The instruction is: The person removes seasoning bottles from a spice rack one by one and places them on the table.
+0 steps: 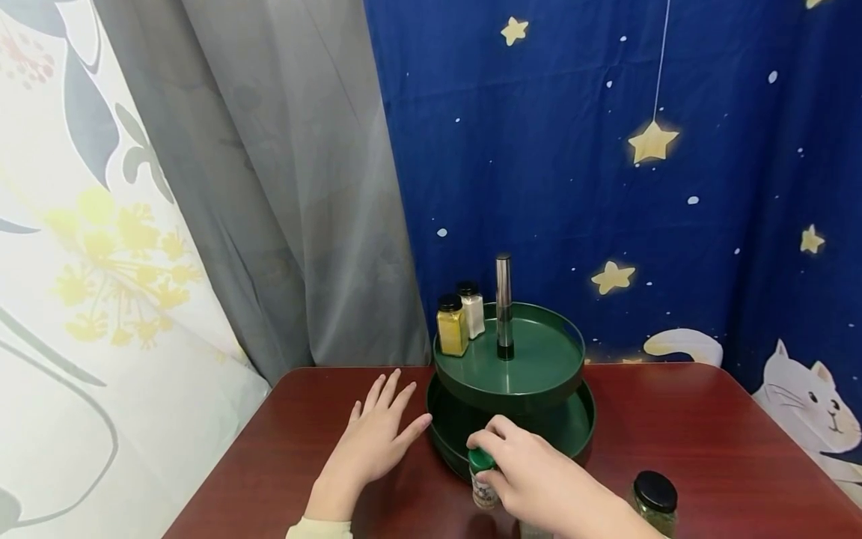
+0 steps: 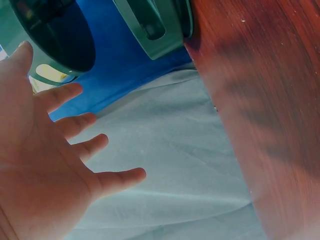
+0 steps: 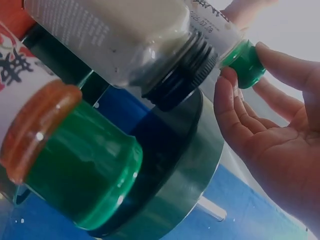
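Observation:
My right hand (image 1: 532, 468) pinches the green cap of a small spice jar (image 1: 483, 492) with a printed label, in front of the two-tier green spice rack (image 1: 512, 385). In the right wrist view, thumb and fingers close round that green cap (image 3: 245, 65). My left hand (image 1: 374, 443) is held left of the rack with its fingers spread and nothing in it; the left wrist view shows the bare palm (image 2: 40, 160). On the upper tier stand a black-lidded jar of yellow powder (image 1: 453, 329) and a black-lidded jar of white contents (image 1: 472, 311).
A black-lidded jar (image 1: 655, 498) stands at the front right of the red-brown table (image 1: 673, 419). Close to the right wrist camera are a black-capped clear jar (image 3: 130, 45) and another green-capped jar (image 3: 85, 165). A metal post (image 1: 503, 307) rises from the rack; curtains (image 1: 283, 187) hang behind.

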Action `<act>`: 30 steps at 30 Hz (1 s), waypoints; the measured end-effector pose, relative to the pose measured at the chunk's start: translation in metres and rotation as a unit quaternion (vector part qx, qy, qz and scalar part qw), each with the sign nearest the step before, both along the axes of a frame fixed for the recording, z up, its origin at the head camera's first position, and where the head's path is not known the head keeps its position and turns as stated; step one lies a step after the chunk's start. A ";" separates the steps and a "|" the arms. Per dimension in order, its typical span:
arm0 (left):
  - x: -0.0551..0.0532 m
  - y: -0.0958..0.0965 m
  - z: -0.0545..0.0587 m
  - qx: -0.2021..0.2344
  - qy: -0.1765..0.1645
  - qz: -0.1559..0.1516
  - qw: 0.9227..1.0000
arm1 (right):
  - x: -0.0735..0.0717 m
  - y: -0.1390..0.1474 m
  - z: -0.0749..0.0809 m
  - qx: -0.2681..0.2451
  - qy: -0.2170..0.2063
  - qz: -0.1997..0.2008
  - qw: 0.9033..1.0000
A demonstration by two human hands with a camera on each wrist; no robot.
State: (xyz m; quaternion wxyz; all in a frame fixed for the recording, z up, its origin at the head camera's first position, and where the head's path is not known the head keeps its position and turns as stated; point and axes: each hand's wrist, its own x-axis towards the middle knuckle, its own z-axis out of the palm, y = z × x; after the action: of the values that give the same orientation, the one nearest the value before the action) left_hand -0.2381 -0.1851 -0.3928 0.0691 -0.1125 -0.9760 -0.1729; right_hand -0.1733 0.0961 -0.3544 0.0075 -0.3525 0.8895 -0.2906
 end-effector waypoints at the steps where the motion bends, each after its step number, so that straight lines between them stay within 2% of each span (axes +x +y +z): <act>1: 0.000 0.000 0.001 0.001 0.000 0.000 1.000 | 0.000 0.000 -0.001 0.005 -0.009 0.000 1.000; 5: 0.001 0.001 0.001 0.004 0.001 -0.002 1.000 | -0.003 0.001 -0.006 0.028 -0.032 -0.002 0.999; 17: -0.001 0.002 -0.001 0.001 -0.011 0.001 1.000 | -0.006 0.002 -0.019 0.052 -0.044 0.014 0.998; 30: 0.000 0.003 0.001 0.005 -0.018 0.003 1.000 | -0.008 0.000 -0.026 0.075 -0.066 0.005 0.995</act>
State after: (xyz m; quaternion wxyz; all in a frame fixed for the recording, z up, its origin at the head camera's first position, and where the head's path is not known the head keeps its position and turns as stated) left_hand -0.2377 -0.1824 -0.3919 0.0528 -0.1064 -0.9765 -0.1796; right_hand -0.1814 0.0962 -0.3808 0.0945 -0.3355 0.9046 -0.2454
